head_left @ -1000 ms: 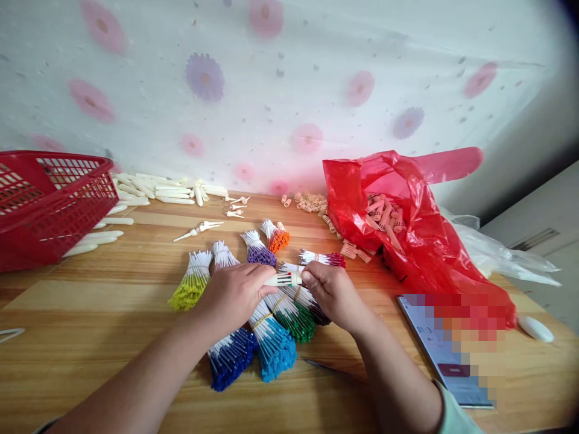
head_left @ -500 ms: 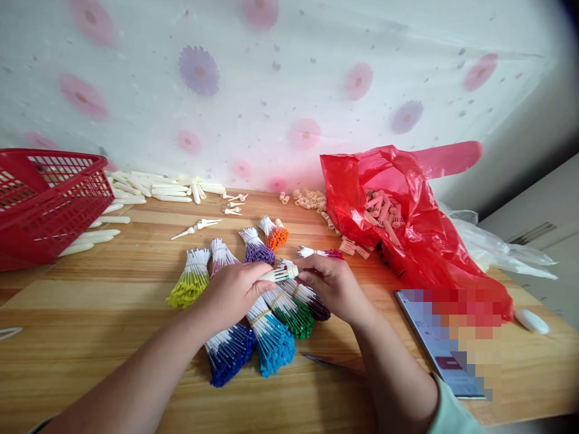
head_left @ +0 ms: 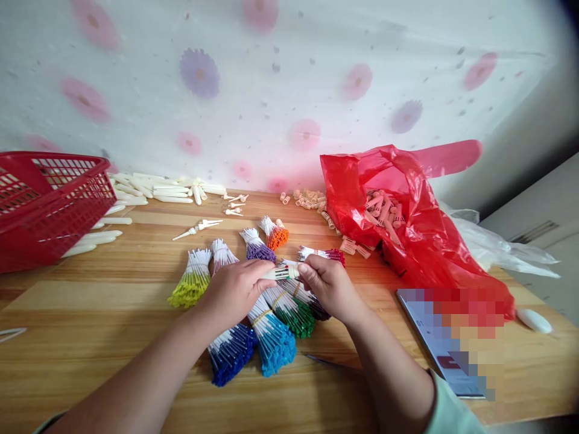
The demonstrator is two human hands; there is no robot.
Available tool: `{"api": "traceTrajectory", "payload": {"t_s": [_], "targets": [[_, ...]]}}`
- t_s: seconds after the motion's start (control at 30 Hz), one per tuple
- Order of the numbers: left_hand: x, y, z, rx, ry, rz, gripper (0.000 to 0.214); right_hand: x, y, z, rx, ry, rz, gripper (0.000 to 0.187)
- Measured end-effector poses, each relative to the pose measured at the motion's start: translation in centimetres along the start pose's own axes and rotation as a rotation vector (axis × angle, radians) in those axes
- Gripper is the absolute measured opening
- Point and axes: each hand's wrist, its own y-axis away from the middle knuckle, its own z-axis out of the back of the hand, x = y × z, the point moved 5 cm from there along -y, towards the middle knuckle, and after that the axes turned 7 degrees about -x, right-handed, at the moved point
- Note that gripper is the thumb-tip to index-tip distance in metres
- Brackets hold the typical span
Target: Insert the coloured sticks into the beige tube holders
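Behind the brown wooden bench (head_left: 90, 325) is a flower-printed white plastic-looking sheet (head_left: 271, 102). At the clock's centre is a slotted white plastic tube (head_left: 284, 273): the left hand (head_left: 235, 289) grips its body, the right hand (head_left: 330, 288) pinches its end. An orange-ended bundle of thin white sticks (head_left: 275, 234) lies at twelve o'clock, a light-blue-ended bundle (head_left: 275, 346) at six, a yellow-ended bundle (head_left: 190, 280) at nine.
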Motion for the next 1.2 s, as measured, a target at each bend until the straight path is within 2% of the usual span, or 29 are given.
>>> {"api": "traceTrajectory", "payload": {"t_s": [0.07, 0.17, 0.27, 0.43, 0.53, 0.63, 0.7, 0.8, 0.93, 1.03, 1.2], "targets": [[-0.2, 0.1, -0.1, -0.018, -0.021, -0.022, 0.018, 0.3, 0.0, 0.0, -0.024, 0.081, 0.039, 0.034], [-0.4, 0.2, -0.1, -0.053, -0.051, -0.048, 0.022, 0.6, 0.1, -0.1, -0.041, 0.085, 0.045, 0.035], [-0.4, 0.1, -0.1, -0.050, 0.018, -0.008, 0.022, 0.9, 0.3, 0.1, -0.078, 0.087, 0.055, 0.036], [-0.8, 0.3, -0.4, 0.125, 0.211, 0.161, 0.025, 1.2, 0.3, 0.1, -0.036, 0.036, 0.082, 0.031], [-1.3, 0.6, -1.1, 0.218, 0.445, 0.250, 0.035, 1.5, 0.3, 0.2, 0.020, -0.035, 0.122, 0.030], [-1.5, 0.9, -1.7, 0.257, 0.645, 0.303, 0.040, 1.7, 0.3, 0.4, 0.042, -0.034, 0.136, 0.030], [-1.4, 1.0, -2.0, 0.266, 0.713, 0.330, 0.040, 1.9, 0.3, 0.6, 0.006, -0.009, 0.152, 0.031], [-1.2, 1.1, -2.3, 0.282, 0.774, 0.375, 0.039, 2.1, 0.2, 1.0, -0.118, -0.002, 0.201, 0.029], [-1.0, 1.0, -2.4, 0.279, 0.773, 0.383, 0.037, 2.0, 0.3, 1.6, -0.259, -0.272, 0.178, 0.012], [-0.7, 0.6, -2.0, 0.216, 0.695, 0.343, 0.033, 2.2, 0.5, 2.1, -0.343, -0.373, 0.191, 0.004], [-0.5, 0.2, -1.3, 0.091, 0.592, 0.270, 0.029, 3.6, 1.0, 2.6, -0.410, -0.309, 0.296, 0.003]]}}
